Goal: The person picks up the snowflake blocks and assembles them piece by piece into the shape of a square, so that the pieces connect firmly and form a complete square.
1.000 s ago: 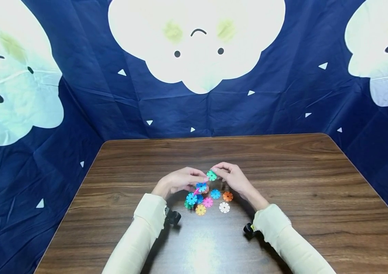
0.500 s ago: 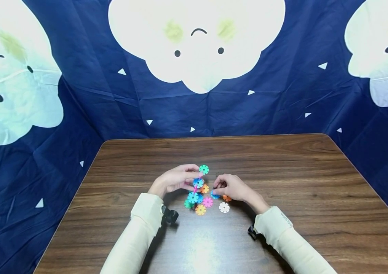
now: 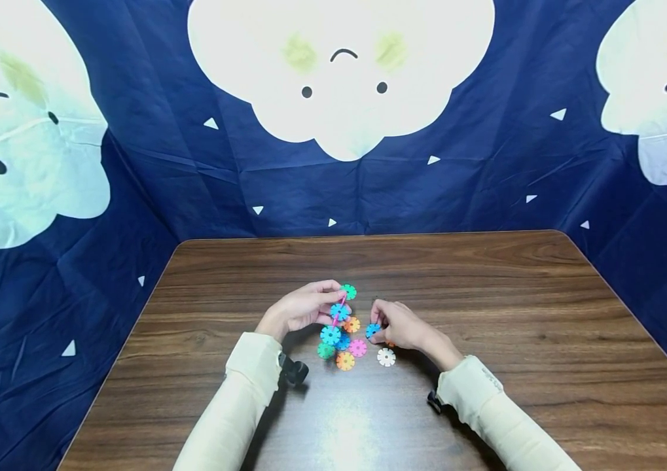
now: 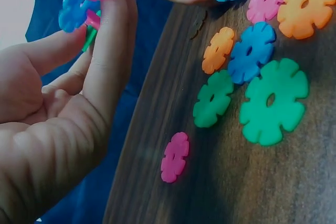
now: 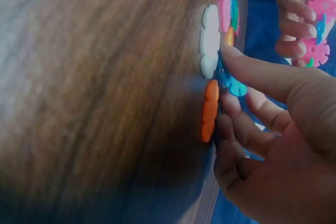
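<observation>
My left hand (image 3: pixel 305 309) holds a chain of notched, flower-shaped plastic discs above the table. A green disc (image 3: pixel 348 292) forms its far end, a blue disc (image 3: pixel 340 312) sits midway and a light blue disc (image 3: pixel 330 335) hangs at the near end. Pink discs (image 5: pixel 321 4) join them, seen in the right wrist view. To the right, my right hand (image 3: pixel 400 326) pinches a single blue disc (image 3: pixel 372 330) between thumb and fingers, tilted up just over the tabletop. Fingers partly cover the middle of the chain.
Loose discs lie on the wooden table (image 3: pixel 486 294): a white disc (image 3: pixel 386 356), a pink disc (image 3: pixel 358 348), a yellow-orange disc (image 3: pixel 345 361), a green disc (image 3: pixel 326 350) and others. An orange disc (image 5: pixel 210 111) lies beneath my right hand. A blue curtain (image 3: pixel 298 183) hangs behind.
My right hand has left the green disc at the chain's far end, come down toward me and picked up the blue disc. The left hand has shifted slightly left with the chain.
</observation>
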Tool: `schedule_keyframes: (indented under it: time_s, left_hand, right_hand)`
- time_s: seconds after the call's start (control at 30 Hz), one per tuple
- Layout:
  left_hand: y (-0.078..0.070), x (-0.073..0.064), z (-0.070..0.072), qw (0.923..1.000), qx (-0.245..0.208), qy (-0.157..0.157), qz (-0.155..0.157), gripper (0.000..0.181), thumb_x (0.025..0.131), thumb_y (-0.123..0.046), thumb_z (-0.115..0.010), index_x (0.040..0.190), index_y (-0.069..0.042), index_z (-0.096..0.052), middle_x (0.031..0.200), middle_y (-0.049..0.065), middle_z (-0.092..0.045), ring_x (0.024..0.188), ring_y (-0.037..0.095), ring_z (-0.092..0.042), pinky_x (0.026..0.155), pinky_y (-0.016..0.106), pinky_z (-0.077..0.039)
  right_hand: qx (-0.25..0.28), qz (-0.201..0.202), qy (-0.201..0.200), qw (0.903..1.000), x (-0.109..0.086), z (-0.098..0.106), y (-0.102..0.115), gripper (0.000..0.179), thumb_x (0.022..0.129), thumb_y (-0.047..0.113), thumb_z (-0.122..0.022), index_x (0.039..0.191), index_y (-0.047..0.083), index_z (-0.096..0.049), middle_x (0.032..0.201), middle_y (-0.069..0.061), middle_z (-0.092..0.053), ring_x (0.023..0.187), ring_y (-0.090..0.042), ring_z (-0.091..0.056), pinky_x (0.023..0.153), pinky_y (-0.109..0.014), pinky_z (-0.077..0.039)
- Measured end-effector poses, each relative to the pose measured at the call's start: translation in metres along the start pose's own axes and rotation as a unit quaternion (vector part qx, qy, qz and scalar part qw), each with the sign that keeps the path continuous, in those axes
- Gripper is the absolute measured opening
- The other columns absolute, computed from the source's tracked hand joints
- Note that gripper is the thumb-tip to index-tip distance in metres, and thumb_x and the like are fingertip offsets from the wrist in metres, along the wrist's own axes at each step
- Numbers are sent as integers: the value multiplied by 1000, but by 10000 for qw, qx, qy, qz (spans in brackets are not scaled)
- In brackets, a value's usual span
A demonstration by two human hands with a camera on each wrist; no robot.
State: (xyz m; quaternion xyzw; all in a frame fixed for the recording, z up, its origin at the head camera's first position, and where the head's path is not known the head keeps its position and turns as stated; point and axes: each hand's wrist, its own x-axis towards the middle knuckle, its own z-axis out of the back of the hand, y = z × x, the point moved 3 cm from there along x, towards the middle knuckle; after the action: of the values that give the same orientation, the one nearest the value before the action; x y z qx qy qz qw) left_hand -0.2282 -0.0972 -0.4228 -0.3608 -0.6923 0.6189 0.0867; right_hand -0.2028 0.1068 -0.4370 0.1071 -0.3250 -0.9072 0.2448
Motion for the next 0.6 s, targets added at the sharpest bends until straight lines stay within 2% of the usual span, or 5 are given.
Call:
schedule_keyframes:
  time_s: [0.1, 0.23, 0.4, 0.47, 0.6]
  left_hand:
    - [-1, -1, 0, 10000, 28, -64, 14, 7, 100, -18, -51, 102, -11, -51, 95, 7, -69, 75, 14, -67, 64, 28, -56]
    - [-2, -1, -1, 9997, 89, -190, 84, 7, 100, -15, -48, 104, -9, -49, 99, 10, -71, 81, 19, -70, 70, 31, -58]
    - [-3, -2, -5, 9992, 217, -320, 94, 7, 101, -14, -45, 103, -8, -47, 103, 16, -71, 96, 35, -68, 78, 38, -58]
    - [-3, -1, -7, 9991, 252, -343, 69, 6, 101, -13, -45, 101, -8, -48, 104, 18, -70, 102, 40, -65, 79, 39, -58]
    - [-4, -2, -10, 9986, 349, -397, 91, 11, 101, -14, -44, 95, -6, -49, 105, 19, -70, 103, 39, -65, 77, 36, -58]
  right_hand:
    - [162, -199, -100, 9996, 0, 3, -2, 28, 77, 15, -80, 82, 11, -53, 73, 3, -56, 64, -9, -50, 60, -23, -42]
    - [347, -246, -599, 9973, 0, 9, -2, 19, 82, 19, -75, 81, 14, -56, 70, 4, -59, 60, -9, -51, 56, -23, -43]
    - [737, 111, -1511, 9857, 2, 16, 2, 3, 89, 19, -69, 89, 17, -66, 79, 1, -68, 64, -12, -57, 57, -24, -46]
    - [810, 263, -1813, 9797, 3, 17, 4, 3, 90, 20, -67, 92, 19, -69, 81, 2, -70, 65, -13, -57, 56, -23, -46]
    - [849, 436, -2215, 9705, 4, 18, 7, 5, 90, 21, -68, 94, 21, -70, 82, 5, -70, 63, -13, -57, 55, -22, -46]
